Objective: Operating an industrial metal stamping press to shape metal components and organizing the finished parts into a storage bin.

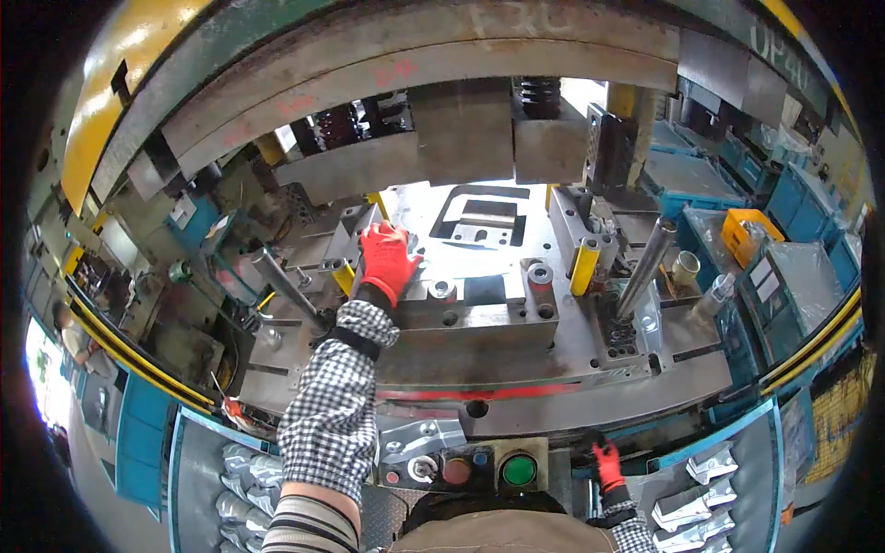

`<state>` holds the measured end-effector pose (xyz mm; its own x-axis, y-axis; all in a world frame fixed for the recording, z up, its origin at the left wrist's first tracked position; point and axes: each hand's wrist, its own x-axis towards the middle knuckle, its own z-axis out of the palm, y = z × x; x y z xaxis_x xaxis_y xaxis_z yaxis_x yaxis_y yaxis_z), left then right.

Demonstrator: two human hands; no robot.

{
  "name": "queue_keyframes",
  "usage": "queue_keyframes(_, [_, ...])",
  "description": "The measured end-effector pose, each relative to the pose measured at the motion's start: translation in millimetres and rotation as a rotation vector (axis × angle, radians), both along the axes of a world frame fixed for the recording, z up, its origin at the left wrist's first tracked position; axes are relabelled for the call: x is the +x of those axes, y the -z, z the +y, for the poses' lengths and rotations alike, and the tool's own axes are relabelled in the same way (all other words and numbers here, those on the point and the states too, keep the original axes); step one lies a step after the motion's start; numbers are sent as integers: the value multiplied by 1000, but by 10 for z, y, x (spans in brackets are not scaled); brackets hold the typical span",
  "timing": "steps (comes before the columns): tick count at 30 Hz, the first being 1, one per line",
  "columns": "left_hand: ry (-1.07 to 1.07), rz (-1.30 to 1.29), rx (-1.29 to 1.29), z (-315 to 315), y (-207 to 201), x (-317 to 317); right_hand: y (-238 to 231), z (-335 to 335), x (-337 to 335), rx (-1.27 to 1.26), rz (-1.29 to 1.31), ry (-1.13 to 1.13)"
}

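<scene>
My left hand, in a red glove, reaches over the left side of the press's lower die. Its fingers are curled down onto the die, and shiny metal shows just beside them. What they grip is hidden under the glove. Low at the right, my right hand, also red-gloved, hangs beside the control box with its fingers apart and nothing visible in them. A formed metal part lies on the near side of the press, just behind the control box, which has a green button and a red button.
The upper die hangs overhead. Steel guide posts and yellow posts rise around the lower die. Bins of metal parts stand at left and right. Blue crates fill the far right. Another person is at far left.
</scene>
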<state>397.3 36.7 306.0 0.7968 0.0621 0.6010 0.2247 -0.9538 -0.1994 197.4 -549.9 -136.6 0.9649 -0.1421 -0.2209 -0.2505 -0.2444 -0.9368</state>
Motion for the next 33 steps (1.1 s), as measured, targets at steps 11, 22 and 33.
queue_keyframes(11, [436,-379,-676,-131,-127,-401,-907,-1111,1572,-81,-378,254])
queue_keyframes(22, [326,-197,-922,-105,935,-3267,-565,-1379,3272,17,-185,185])
queue_keyframes(33, [19,-202,-915,-574,2502,-3283,-655,-2173,3665,-269,-174,202])
